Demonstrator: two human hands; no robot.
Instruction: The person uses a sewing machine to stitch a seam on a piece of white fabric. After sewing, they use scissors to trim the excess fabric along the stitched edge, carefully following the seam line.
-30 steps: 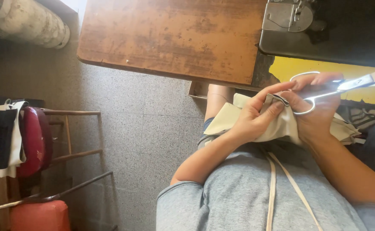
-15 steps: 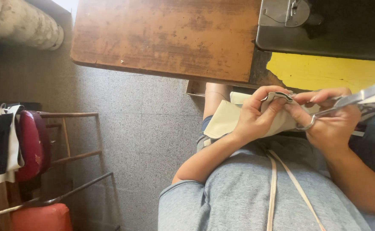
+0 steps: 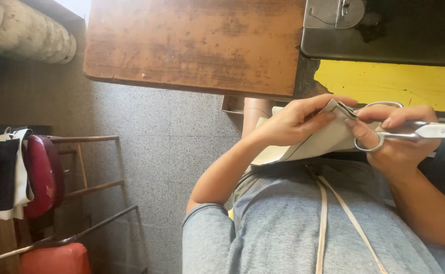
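My left hand (image 3: 294,121) pinches the folded upper corner of a pale cream piece of fabric (image 3: 317,142) held over my lap. My right hand (image 3: 396,138) grips a pair of silver scissors (image 3: 421,132), fingers through the handle loops, the blades pointing right towards the frame's edge. The thumb and forefinger of the right hand also touch the fabric's corner beside the left fingers. A cream tape (image 3: 334,218) hangs down over my grey shirt.
A worn wooden table (image 3: 197,45) lies ahead, with a black sewing machine base (image 3: 384,35) and a yellow surface (image 3: 389,83) at the right. A red-seated chair (image 3: 42,175) with dark and white cloth stands left on the speckled floor. A pale roll (image 3: 24,33) lies top left.
Both hands have shifted slightly right and lower. The scissors' blades have swung from slanting up to level, and the left fingers now pinch the fabric's corner more tightly.
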